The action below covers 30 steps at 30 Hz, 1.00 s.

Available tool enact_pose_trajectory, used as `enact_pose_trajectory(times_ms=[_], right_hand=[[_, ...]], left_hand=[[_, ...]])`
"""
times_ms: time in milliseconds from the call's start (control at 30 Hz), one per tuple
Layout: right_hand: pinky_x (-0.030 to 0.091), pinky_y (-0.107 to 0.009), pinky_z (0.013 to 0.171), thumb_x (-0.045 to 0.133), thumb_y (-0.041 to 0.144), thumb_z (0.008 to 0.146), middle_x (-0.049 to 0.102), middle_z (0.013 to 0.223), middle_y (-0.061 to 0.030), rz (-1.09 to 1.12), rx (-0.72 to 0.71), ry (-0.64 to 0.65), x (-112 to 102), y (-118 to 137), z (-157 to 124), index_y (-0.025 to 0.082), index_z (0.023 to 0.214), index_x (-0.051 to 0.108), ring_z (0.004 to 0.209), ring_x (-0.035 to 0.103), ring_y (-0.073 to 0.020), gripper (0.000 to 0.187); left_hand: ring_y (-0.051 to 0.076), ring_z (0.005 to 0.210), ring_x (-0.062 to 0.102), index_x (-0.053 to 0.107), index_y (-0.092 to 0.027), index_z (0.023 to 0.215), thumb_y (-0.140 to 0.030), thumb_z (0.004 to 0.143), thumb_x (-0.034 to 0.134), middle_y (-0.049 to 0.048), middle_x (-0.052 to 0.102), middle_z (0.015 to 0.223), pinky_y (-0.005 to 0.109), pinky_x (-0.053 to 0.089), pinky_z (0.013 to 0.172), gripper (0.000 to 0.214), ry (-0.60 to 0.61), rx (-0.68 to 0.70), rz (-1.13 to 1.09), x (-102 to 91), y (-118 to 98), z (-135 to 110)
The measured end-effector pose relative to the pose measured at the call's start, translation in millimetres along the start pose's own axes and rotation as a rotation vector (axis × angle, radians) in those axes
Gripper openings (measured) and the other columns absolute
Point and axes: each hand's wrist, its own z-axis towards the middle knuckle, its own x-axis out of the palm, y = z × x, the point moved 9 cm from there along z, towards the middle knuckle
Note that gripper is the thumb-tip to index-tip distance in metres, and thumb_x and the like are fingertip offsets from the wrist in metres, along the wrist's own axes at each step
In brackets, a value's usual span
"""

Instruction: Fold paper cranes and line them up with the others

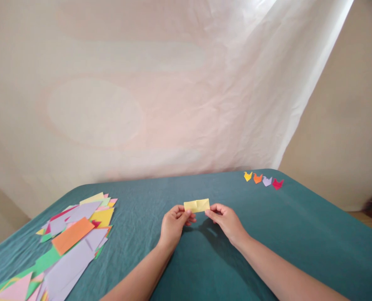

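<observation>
A small folded strip of yellow paper (197, 205) is held up just above the teal tablecloth (267, 234). My left hand (173, 225) pinches its left end with thumb and fingers closed. My right hand (226, 220) pinches the right end the same way. The strip is level, its long side running left to right, with a crease near the middle. Both forearms reach in from the bottom edge.
A loose pile of coloured paper sheets and offcuts (69, 242) lies at the left of the table. Several small folded paper figures, yellow (247, 176), orange (257, 178), lilac (266, 181) and red (277, 183), stand in a row at the far right. A pale cloth backdrop (160, 92) hangs behind.
</observation>
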Motion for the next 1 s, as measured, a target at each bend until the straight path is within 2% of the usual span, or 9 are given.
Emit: enact_pose_trajectory(times_ms=[167, 267, 367, 500, 600, 733, 800, 900, 1000], right_hand=[[0.037, -0.023, 0.056, 0.062, 0.040, 0.077, 0.058, 0.063, 0.0015, -0.109, -0.043, -0.065, -8, 9, -2, 0.017, 0.071, 0.061, 0.058, 0.049, -0.0127, 0.023], [0.037, -0.023, 0.054, 0.061, 0.038, 0.077, 0.060, 0.064, 0.0009, -0.186, -0.070, -0.070, -5, 18, -4, 0.018, 0.070, 0.061, 0.057, 0.050, -0.0132, 0.021], [0.038, -0.023, 0.053, 0.061, 0.035, 0.076, 0.060, 0.064, 0.0011, -0.218, -0.106, -0.060, -1, 26, -7, 0.019, 0.070, 0.061, 0.056, 0.051, -0.0133, 0.017], [0.039, -0.023, 0.054, 0.062, 0.031, 0.075, 0.060, 0.063, 0.0015, -0.229, -0.137, -0.030, 4, 29, -10, 0.019, 0.067, 0.061, 0.056, 0.051, -0.0132, 0.014], [0.042, -0.024, 0.060, 0.056, 0.022, 0.076, 0.064, 0.073, 0.0007, -0.216, -0.178, 0.040, 10, 31, -9, 0.020, 0.077, 0.063, 0.067, 0.057, -0.0149, 0.008], [0.044, -0.026, 0.072, 0.044, 0.012, 0.079, 0.064, 0.091, -0.0004, -0.178, -0.270, 0.042, 7, 39, -8, 0.026, 0.110, 0.060, 0.083, 0.059, -0.0152, 0.037], [0.044, -0.027, 0.076, 0.043, 0.011, 0.081, 0.063, 0.094, -0.0008, -0.212, -0.319, 0.076, 10, 43, -9, 0.028, 0.116, 0.059, 0.086, 0.059, -0.0152, 0.042], [0.044, -0.029, 0.079, 0.048, 0.008, 0.077, 0.065, 0.090, -0.0017, -0.305, -0.379, 0.160, 17, 44, -12, 0.028, 0.104, 0.068, 0.086, 0.059, -0.0171, 0.039], [0.045, -0.030, 0.075, 0.049, 0.003, 0.072, 0.068, 0.082, -0.0018, -0.375, -0.384, 0.176, 20, 40, -12, 0.028, 0.091, 0.073, 0.081, 0.060, -0.0186, 0.040]], left_hand=[[0.011, 0.061, 0.057, 0.053, -0.022, 0.111, -0.034, 0.078, 0.062, -0.0025, 0.057, 0.077, 0.019, 0.044, 0.052, 0.037, -0.272, 0.263, 0.216, -23.8, -38, -11], [0.010, 0.058, 0.052, 0.060, -0.023, 0.108, -0.031, 0.081, 0.059, -0.0042, 0.052, 0.067, 0.019, 0.043, 0.056, 0.028, -0.179, 0.325, 0.377, -9.6, -49, -16], [0.011, 0.055, 0.054, 0.062, -0.022, 0.102, -0.032, 0.082, 0.056, -0.0034, 0.055, 0.066, 0.020, 0.044, 0.054, 0.023, -0.094, 0.279, 0.361, 1.5, -43, -17], [0.012, 0.054, 0.058, 0.064, -0.020, 0.089, -0.032, 0.080, 0.058, -0.0010, 0.063, 0.071, 0.021, 0.045, 0.054, 0.016, -0.077, 0.236, 0.365, 2.9, -35, -14], [0.013, 0.056, 0.059, 0.065, -0.020, 0.082, -0.027, 0.082, 0.055, 0.0000, 0.065, 0.072, 0.022, 0.045, 0.055, 0.012, -0.062, 0.272, 0.455, 1.4, -38, -13], [0.016, 0.070, 0.060, 0.066, -0.022, 0.080, -0.020, 0.083, 0.052, 0.0015, 0.065, 0.077, 0.022, 0.044, 0.066, 0.014, 0.056, 0.440, 0.622, 11.3, -52, -19], [0.016, 0.074, 0.059, 0.066, -0.023, 0.082, -0.019, 0.083, 0.051, 0.0021, 0.064, 0.079, 0.023, 0.043, 0.070, 0.016, 0.141, 0.492, 0.667, 18.8, -54, -23], [0.016, 0.075, 0.059, 0.066, -0.023, 0.084, -0.018, 0.084, 0.049, 0.0026, 0.064, 0.080, 0.023, 0.043, 0.070, 0.018, 0.203, 0.504, 0.674, 23.2, -55, -25], [0.016, 0.076, 0.060, 0.067, -0.023, 0.085, -0.016, 0.083, 0.049, 0.0028, 0.065, 0.081, 0.023, 0.043, 0.072, 0.020, 0.218, 0.498, 0.659, 22.0, -57, -22]])
